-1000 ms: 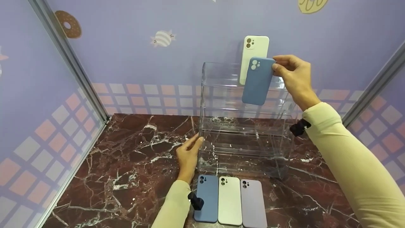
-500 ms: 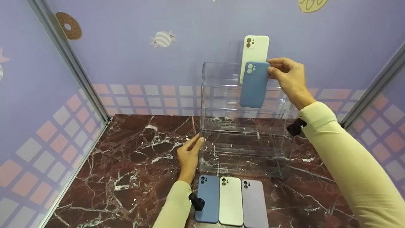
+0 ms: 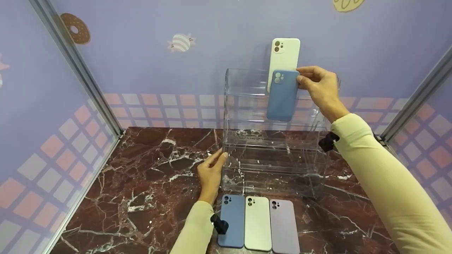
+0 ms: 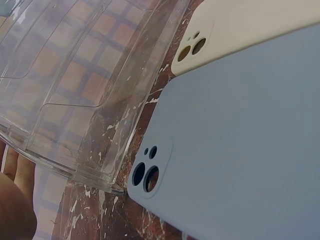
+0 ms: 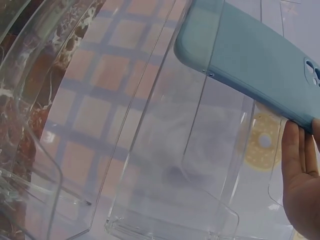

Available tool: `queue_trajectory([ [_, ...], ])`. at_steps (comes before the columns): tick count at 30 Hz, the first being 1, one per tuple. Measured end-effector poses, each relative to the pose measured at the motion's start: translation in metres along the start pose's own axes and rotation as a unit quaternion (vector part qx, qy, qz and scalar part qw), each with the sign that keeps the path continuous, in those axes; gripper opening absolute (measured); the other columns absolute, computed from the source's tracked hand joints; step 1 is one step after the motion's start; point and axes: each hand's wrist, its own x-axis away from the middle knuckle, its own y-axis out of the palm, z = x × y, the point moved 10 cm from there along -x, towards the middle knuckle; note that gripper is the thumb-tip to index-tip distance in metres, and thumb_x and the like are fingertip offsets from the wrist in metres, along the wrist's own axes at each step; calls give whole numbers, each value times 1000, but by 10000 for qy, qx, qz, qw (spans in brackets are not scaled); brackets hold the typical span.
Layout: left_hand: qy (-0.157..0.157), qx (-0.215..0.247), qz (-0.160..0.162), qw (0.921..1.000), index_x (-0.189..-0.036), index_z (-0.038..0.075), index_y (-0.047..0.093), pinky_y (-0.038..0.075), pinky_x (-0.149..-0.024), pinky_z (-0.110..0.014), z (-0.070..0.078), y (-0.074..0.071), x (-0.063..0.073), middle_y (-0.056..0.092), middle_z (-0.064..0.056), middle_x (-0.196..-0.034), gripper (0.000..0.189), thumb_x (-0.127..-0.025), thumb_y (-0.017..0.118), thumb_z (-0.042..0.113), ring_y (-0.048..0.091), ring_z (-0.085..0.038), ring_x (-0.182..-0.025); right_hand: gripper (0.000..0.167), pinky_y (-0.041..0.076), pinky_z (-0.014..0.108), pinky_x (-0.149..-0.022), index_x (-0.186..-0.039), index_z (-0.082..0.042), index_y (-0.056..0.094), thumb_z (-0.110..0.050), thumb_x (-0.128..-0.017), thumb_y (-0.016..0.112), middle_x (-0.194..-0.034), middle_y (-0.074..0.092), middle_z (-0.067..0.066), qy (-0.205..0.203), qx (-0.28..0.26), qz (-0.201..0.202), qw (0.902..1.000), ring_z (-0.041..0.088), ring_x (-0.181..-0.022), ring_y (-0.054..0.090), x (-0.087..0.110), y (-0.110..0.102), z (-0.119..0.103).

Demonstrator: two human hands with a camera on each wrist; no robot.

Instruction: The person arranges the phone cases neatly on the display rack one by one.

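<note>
In the head view my right hand (image 3: 323,90) pinches a blue phone case (image 3: 282,97) by its upper right edge. The case stands nearly upright at an upper tier of a clear acrylic display rack (image 3: 275,144); in the right wrist view the lower end of the blue case (image 5: 250,55) lies behind a clear lip. Behind it a white phone case (image 3: 285,58) leans in the top tier, its lower part partly covered. My left hand (image 3: 210,173) rests against the rack's left side, fingers fairly straight and partly hidden behind the panel.
In front of the rack, a darker blue phone case (image 3: 233,225), a cream phone case (image 3: 257,225) and a lilac phone case (image 3: 284,225) lie side by side on the dark red marbled table (image 3: 148,197). A patterned purple wall (image 3: 141,63) stands close behind.
My right hand has moved the blue case slightly down and left, lower against the rack. The left hand stays at the rack's side.
</note>
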Motion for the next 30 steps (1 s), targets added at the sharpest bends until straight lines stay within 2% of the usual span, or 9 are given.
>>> queue_trajectory([
  [4,-48,-51,17,10000,-119,-3,79,52,-72,-19,5,1,2,77,-19,-115,26,-93,81,2,66,-7,-79,25,60,28,-86,-125,1,75,-4,-101,73,-109,77,10,-59,36,11,10000,13,-89,76,0,0,1],
  [10,19,-53,-59,10000,-119,-5,78,53,-75,-21,37,0,15,77,-18,-114,27,-94,80,4,67,-7,-82,24,61,28,-84,-123,1,77,-2,-99,74,-104,78,8,3,-217,78,9997,14,-85,76,-1,1,2],
  [13,78,-29,-101,9999,-120,-5,78,53,-73,-21,42,-1,17,79,-17,-108,27,-94,79,3,67,-8,-81,22,61,28,-83,-120,3,77,1,-98,74,-101,78,7,13,-358,104,9993,15,-82,76,-1,1,2],
  [16,49,-19,-93,9999,-120,-5,78,52,-72,-21,30,0,13,79,-16,-104,26,-95,79,3,66,-8,-79,22,61,28,-82,-120,4,77,3,-98,73,-101,78,8,22,-385,98,9992,16,-82,76,-1,3,0],
  [21,-34,-50,-15,10000,-120,-3,79,52,-72,-20,6,1,3,79,-15,-107,26,-95,80,4,65,-8,-79,25,61,27,-82,-124,4,75,2,-99,73,-104,77,8,26,-110,13,9999,14,-84,76,-2,6,-3],
  [30,-4,-51,-122,9999,-121,6,81,54,-76,-22,-1,-1,2,79,-11,-112,29,-94,84,15,69,-12,-86,26,61,25,-81,-125,4,75,0,-100,73,-105,77,9,31,139,14,9999,12,-82,75,0,5,-5],
])
